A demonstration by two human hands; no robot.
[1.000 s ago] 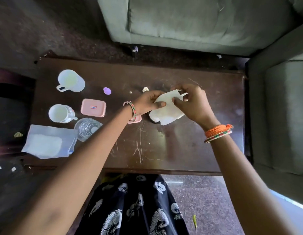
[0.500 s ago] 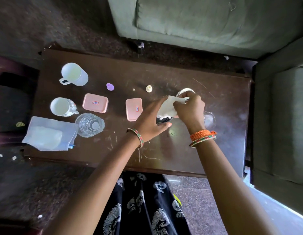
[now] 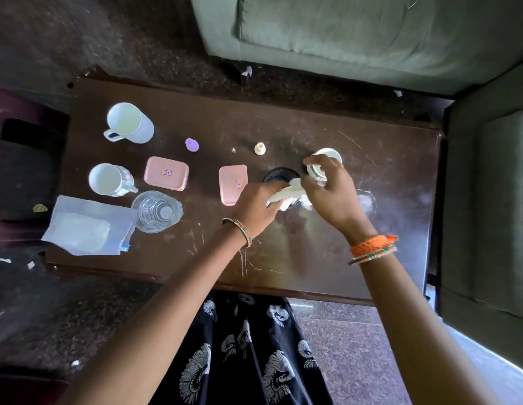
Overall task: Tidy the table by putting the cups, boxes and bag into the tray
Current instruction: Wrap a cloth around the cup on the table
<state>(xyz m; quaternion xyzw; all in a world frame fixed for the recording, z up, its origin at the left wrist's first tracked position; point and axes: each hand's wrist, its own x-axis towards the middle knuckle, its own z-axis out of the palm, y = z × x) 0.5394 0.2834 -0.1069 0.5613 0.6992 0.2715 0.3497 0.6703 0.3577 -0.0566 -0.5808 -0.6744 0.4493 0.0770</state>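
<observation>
Head view, looking straight down on a dark, scratched tabletop (image 3: 312,244) with both bare hands working near its middle. The left hand (image 3: 258,204) has its grip closed on a crumpled white cloth or paper (image 3: 286,197), bunched between its fingers. The right hand (image 3: 333,194) pinches the other side of the same white piece, and its fingers also curl round a small white cup (image 3: 317,173); whether that cup is actually held or only hidden behind the fingers I cannot tell. Just beyond it a second white rim (image 3: 327,154) shows, and a dark round thing (image 3: 280,174) sits on the tabletop just behind the left hand.

The rest of the task's things are untouched on the left half: a tall white mug (image 3: 128,122), a shorter mug (image 3: 109,179), a clear glass (image 3: 156,211), two pink boxes (image 3: 166,173) (image 3: 232,184), the nearer one just beside the left hand, and a clear plastic bag (image 3: 84,226) lying flat at the near left corner, its edge overhanging. A small purple cap (image 3: 192,145) and a small cream cap (image 3: 259,148) lie loose between them.

No tray is in sight, so where things are to go cannot be told. The step in hand looks like dealing with the white piece, perhaps wiping or wrapping the small cup, so the tidying proper has hardly begun. Next, I judge, one hand must free itself of the white piece and the tray must be found before cups are lifted upright.
</observation>
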